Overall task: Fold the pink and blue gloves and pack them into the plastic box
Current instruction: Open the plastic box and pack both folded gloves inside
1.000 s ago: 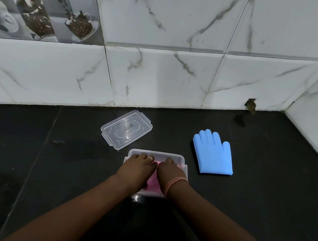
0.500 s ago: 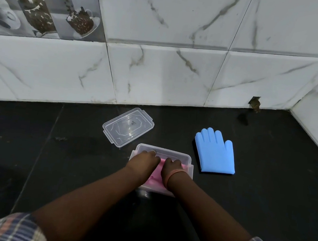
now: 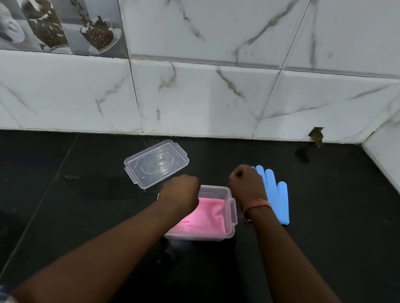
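The clear plastic box (image 3: 231, 211) stands on the black counter with the folded pink glove (image 3: 205, 216) lying inside it. My left hand (image 3: 180, 190) hovers over the box's left end with its fingers curled and hidden from view. My right hand (image 3: 246, 184) has left the box and is over the left part of the blue glove (image 3: 277, 197), which lies flat on the counter right of the box. Its fingers point down and away; nothing shows in its grasp.
The box's clear lid (image 3: 156, 163) lies on the counter behind and left of the box. White marble-tiled walls (image 3: 199, 101) close off the back and the right side. A small hole (image 3: 316, 136) sits at the wall's base.
Both hands have lifted out of the box, leaving the pink glove inside. My right hand has moved right and back, over the blue glove.
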`<state>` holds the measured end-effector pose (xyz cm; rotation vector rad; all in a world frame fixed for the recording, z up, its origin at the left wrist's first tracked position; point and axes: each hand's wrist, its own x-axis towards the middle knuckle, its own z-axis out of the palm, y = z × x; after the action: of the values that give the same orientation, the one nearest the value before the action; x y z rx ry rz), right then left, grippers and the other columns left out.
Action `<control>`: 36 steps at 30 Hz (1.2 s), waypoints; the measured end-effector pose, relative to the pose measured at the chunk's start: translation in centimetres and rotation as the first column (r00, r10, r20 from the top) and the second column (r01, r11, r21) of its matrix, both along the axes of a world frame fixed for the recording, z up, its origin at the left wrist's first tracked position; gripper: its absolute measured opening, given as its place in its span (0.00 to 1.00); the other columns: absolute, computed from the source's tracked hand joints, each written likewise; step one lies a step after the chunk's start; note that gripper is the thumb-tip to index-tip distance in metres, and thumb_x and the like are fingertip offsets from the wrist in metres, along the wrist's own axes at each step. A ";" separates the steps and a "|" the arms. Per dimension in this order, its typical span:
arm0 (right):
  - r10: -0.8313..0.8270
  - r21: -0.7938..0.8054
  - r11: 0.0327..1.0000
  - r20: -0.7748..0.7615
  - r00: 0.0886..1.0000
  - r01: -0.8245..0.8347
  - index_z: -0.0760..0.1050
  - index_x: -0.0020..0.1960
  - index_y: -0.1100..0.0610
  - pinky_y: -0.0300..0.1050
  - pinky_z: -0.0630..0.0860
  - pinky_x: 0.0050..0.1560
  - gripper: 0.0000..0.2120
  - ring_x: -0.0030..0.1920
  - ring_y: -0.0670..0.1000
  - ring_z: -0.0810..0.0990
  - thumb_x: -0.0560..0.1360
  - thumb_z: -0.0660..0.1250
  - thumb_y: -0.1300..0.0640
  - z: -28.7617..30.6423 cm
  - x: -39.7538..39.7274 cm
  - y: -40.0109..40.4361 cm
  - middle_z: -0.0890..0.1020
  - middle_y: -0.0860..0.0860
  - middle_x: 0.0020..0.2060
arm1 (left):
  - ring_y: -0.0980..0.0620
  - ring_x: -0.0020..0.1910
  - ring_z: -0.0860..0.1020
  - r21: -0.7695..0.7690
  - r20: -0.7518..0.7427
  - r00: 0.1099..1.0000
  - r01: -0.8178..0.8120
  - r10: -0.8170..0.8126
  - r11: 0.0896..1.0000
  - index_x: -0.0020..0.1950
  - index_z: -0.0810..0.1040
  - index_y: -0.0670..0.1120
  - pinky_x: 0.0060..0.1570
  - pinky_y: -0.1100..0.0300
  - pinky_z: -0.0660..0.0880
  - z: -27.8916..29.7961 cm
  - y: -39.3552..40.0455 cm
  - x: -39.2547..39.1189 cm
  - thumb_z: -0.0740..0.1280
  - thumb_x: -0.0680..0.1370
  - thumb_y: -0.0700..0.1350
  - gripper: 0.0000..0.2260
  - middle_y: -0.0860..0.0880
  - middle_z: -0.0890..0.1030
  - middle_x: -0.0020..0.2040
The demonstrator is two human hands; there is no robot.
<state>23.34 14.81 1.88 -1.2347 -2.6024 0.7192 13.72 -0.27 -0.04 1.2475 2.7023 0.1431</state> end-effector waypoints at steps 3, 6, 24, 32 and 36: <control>-0.285 -0.080 0.952 0.115 0.951 0.295 0.73 0.59 0.62 0.52 0.75 0.57 0.13 0.57 0.61 0.77 0.75 0.62 0.60 -2.2 3.0 5.0 0.78 0.60 0.57 | 0.41 0.46 0.84 0.159 0.049 0.998 -0.052 0.045 0.986 0.50 0.83 0.50 0.43 0.54 0.79 0.5 1.5 0.2 0.63 0.76 0.41 0.10 0.45 0.85 0.47; -0.428 -0.184 0.834 0.379 0.820 0.520 0.67 0.69 0.61 0.55 0.76 0.61 0.29 0.62 0.62 0.75 0.72 0.70 0.51 -4.5 5.9 7.4 0.72 0.61 0.64 | 0.44 0.44 0.83 0.254 0.103 0.992 -0.094 0.069 0.963 0.46 0.83 0.51 0.40 0.58 0.75 0.8 2.8 0.7 0.62 0.76 0.43 0.10 0.48 0.86 0.44; -0.342 -0.895 0.414 -0.319 0.884 -0.163 0.77 0.65 0.63 0.59 0.79 0.61 0.23 0.54 0.62 0.85 0.70 0.75 0.67 -0.5 5.0 10.3 0.85 0.60 0.55 | 0.52 0.34 0.78 0.192 0.974 0.225 -0.844 0.005 0.501 0.51 0.81 0.44 0.33 0.61 0.79 1.1 2.3 2.7 0.67 0.81 0.43 0.04 0.46 0.83 0.40; 0.125 -0.831 0.122 -0.530 0.838 -0.544 0.76 0.68 0.63 0.55 0.78 0.60 0.22 0.63 0.62 0.80 0.74 0.72 0.68 4.2 2.1 3.8 0.79 0.63 0.64 | 0.52 0.64 0.81 -0.016 0.607 -0.438 -0.841 -0.663 0.541 0.71 0.78 0.48 0.69 0.49 0.74 2.7 -1.5 0.5 0.74 0.73 0.66 0.32 0.50 0.84 0.63; 0.319 -0.915 0.097 -0.345 0.882 -0.393 0.80 0.63 0.62 0.54 0.79 0.60 0.16 0.62 0.60 0.81 0.75 0.72 0.66 3.8 1.0 2.7 0.81 0.62 0.63 | 0.67 0.69 0.70 -0.085 0.477 -0.479 -0.859 -0.737 0.504 0.75 0.70 0.56 0.75 0.66 0.60 2.9 -4.9 -1.2 0.76 0.73 0.61 0.32 0.67 0.74 0.65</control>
<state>24.32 17.52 5.70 -0.5311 -2.1907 2.8109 12.57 -5.15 2.88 -0.1514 0.3514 1.8774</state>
